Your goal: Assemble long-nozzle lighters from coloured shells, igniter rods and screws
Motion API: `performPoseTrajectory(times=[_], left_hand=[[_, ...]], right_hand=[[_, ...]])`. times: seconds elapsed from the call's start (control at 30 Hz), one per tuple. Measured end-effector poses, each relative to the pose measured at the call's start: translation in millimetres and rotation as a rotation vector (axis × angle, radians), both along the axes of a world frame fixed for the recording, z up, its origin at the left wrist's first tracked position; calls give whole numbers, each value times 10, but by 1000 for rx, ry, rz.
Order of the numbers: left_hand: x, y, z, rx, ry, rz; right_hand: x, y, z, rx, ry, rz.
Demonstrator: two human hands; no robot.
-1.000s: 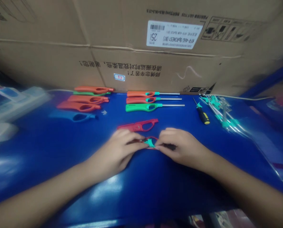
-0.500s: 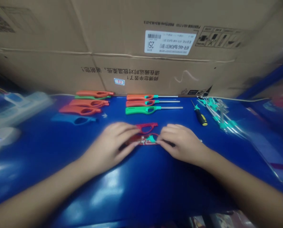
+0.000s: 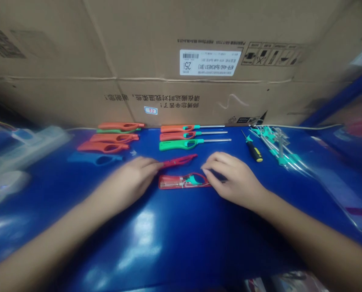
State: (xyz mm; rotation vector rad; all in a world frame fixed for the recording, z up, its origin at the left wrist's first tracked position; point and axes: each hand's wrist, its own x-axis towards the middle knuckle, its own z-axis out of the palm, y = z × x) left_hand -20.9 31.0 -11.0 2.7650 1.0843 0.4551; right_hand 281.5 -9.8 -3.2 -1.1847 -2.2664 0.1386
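My left hand (image 3: 135, 174) grips the left end of a red shell half (image 3: 181, 161), which is tilted with its right tip raised. Just below it, a red lighter half (image 3: 168, 182) lies on the blue table with a teal trigger (image 3: 195, 179), a pale inner part and a white wire inside it. At the right end of that half is my right hand (image 3: 226, 174), its thumb and index finger brought together. Whatever those fingertips hold, if anything, is too small to make out.
Three lighters (image 3: 176, 144) lie behind my hands, with several coloured shells (image 3: 103, 147) to their left. A screwdriver (image 3: 255, 152) and metal tubes with teal parts (image 3: 281, 150) are at the right. A cardboard box (image 3: 156, 52) stands behind; a power strip (image 3: 37, 146) is far left.
My left hand has left the lower red half and taken hold of the red shell behind it, which is now tilted. My right hand remains near the lower half's right end.
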Motion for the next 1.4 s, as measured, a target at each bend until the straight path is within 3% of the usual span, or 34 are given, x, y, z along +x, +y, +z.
performPoseTrajectory(times=[0.2,0.4,0.5,0.7,1.0,1.13,1.4], left_hand=[[116,-110,149,-177,-248,149],[185,-168,235,-672,-489,217],[189,-157,218,-796,-518,219],[214,-139,134,-487,-545,143],[142,-167,132,-68,-205,-104],[146,-161,136,-5,-148,-110],[147,-144,70,-38,-86,-91]], right_hand=[[8,12,71,85,97,-18],[-8,-37,67,12,-73,110],[-28,-56,26,-40,-36,119],[-38,-43,-15,-134,60,90],[-76,-44,-39,-185,-55,69],[-86,-38,-73,-165,-82,73],[-105,-42,-92,-208,-117,70]])
